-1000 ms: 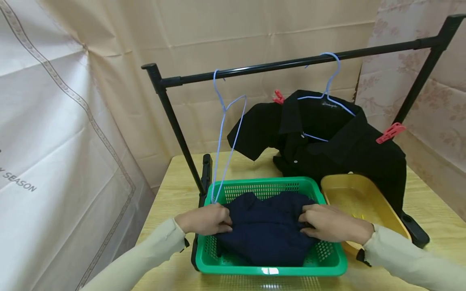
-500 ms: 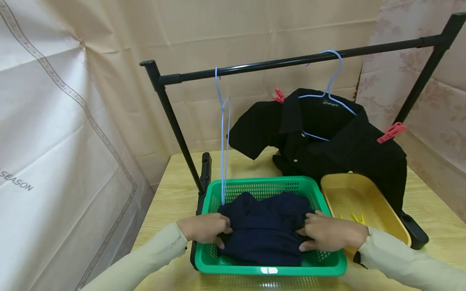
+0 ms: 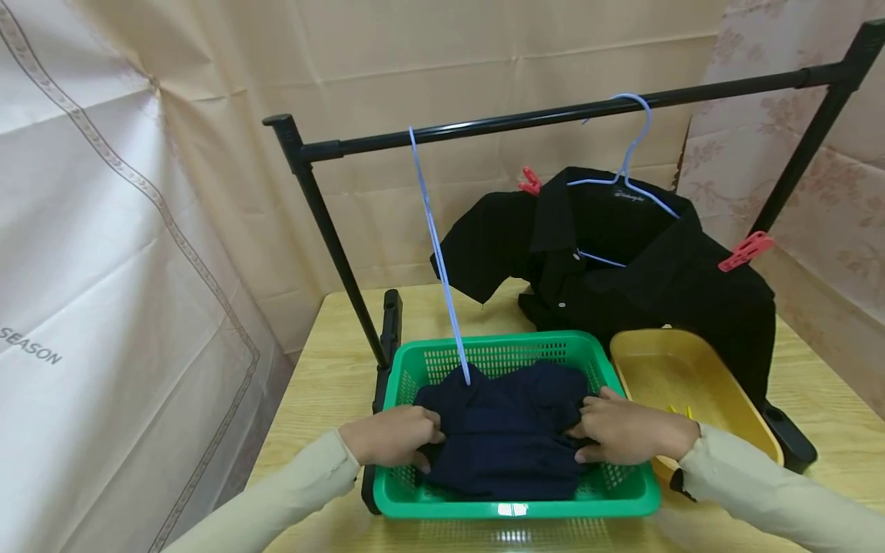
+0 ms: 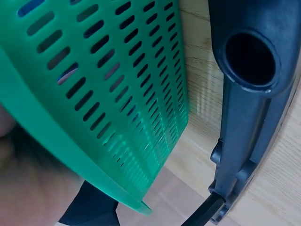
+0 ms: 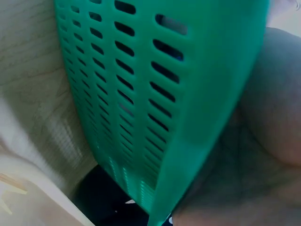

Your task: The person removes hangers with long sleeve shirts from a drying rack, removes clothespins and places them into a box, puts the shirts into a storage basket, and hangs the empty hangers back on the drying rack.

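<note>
Dark navy cloth, a garment point(image 3: 505, 453) bunched with a crosswise fold, lies inside a green perforated basket point(image 3: 515, 509) in the head view. My left hand point(image 3: 396, 438) grips the garment's left side, fingers curled into it just inside the basket. On the opposite side, my right hand point(image 3: 625, 432) pinches the garment's right edge. The fingertips of both are partly hidden by cloth. In the left wrist view, part of that hand point(image 4: 37, 188) shows past the basket rim; the right wrist view likewise shows the other hand point(image 5: 254, 174) beyond the basket wall point(image 5: 197, 94).
A bare blue wire hanger point(image 3: 442, 269) hangs edge-on from the black rack rod point(image 3: 505, 123), overlapping the garment. Farther right hangs a black shirt point(image 3: 636, 284) on another hanger point(image 3: 625, 165), with red clothespins point(image 3: 747, 251). A yellow tray point(image 3: 671, 361) containing yellow clips stands beside the basket.
The bare hanger has turned edge-on, and its lower end has swung right over the garment. Both hands, first on the cloth's upper sides, have shifted slightly, and the cloth's lower part looks flatter.
</note>
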### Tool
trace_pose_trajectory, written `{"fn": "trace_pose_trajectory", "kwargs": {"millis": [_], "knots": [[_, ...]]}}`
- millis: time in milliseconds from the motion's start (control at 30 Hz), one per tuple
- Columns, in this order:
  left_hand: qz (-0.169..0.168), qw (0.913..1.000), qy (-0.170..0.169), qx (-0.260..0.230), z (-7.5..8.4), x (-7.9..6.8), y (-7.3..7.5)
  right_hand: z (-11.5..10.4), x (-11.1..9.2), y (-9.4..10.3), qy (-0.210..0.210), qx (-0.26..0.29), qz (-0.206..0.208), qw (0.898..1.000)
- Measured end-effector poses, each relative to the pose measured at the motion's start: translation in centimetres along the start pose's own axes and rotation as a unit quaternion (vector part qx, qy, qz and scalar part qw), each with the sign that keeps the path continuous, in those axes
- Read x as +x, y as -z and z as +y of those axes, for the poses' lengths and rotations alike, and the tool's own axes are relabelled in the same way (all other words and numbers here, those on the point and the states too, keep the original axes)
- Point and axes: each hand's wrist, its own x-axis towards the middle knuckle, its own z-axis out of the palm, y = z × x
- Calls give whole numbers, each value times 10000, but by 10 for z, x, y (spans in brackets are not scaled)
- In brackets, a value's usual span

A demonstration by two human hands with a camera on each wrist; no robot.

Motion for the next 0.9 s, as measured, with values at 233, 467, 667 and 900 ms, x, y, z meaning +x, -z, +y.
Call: {"fn": "trace_pose_trajectory", "kwargs": {"millis": [233, 467, 667, 900], "knots": [[109, 9999, 4, -106, -1, 2, 2, 2, 1, 1, 0, -38, 128, 9999], [204, 9996, -29, -201, -5, 3, 2, 7, 4, 2, -51, 92, 117, 9999], [240, 9995, -20, -215, -9, 6, 1, 12, 8, 2, -238, 173, 151, 9995], [339, 9991, 29, -241, -14, 8, 0, 15, 11, 5, -88, 32, 280, 9996]]}}
